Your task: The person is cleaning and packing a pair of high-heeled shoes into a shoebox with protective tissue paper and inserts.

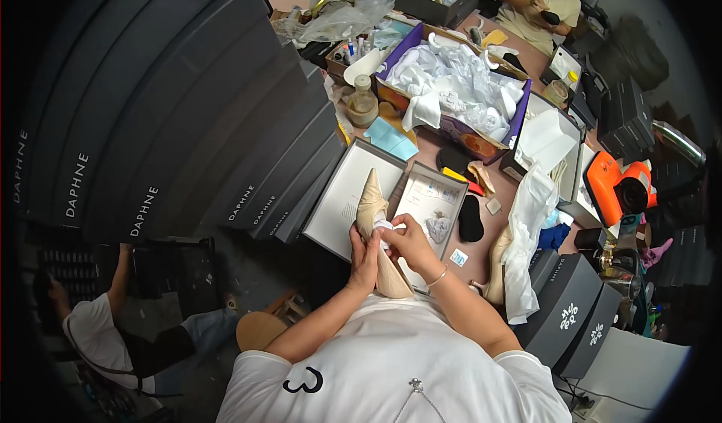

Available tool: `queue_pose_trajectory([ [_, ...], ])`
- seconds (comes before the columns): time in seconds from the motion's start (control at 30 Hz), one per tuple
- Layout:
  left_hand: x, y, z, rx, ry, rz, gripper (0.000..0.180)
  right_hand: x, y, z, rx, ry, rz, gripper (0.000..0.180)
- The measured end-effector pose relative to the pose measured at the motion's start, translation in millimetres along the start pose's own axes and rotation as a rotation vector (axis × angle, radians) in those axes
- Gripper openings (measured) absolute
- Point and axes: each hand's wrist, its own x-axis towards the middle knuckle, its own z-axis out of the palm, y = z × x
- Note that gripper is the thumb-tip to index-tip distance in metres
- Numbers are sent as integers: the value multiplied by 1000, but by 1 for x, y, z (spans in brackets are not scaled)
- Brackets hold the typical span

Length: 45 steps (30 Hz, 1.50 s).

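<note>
A beige pointed shoe [371, 197] is held upright in front of my chest, its toe pointing away from me. My left hand [365, 257] closes round its side. White tissue paper [383, 225] shows in the shoe's opening, and my right hand [412, 244] pinches at it with thumb and forefinger. Behind the shoe, two open grey box halves with white insides lie side by side, the left half [335, 197] and the right half [444, 186]. A crumpled white piece [437, 227] rests in the right one.
Tall stacks of dark shoe boxes [203, 115] rise on the left. A purple carton [519, 115] of crumpled white paper stands ahead, beside a glass jar [362, 103]. At right are white wrapping [530, 227], another beige shoe [497, 265] and an orange tool [602, 186]. Two other people are nearby.
</note>
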Motion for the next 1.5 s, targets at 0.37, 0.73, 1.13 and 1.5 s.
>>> queue_pose_trajectory([
  [0.37,1,-9,21,-227,-2,-231,89,-11,-6,-5,-1198,243,-792,23],
  [0.73,-39,-2,12,-180,8,-176,98,-38,-16,6,-1485,-56,-816,19],
  [1.13,-37,-11,13,-552,93,-262,67,-30,-7,14,-1583,89,-1027,20],
  [1.5,-52,-73,-125,208,284,173,51,-18,10,0,-652,-217,-393,77],
])
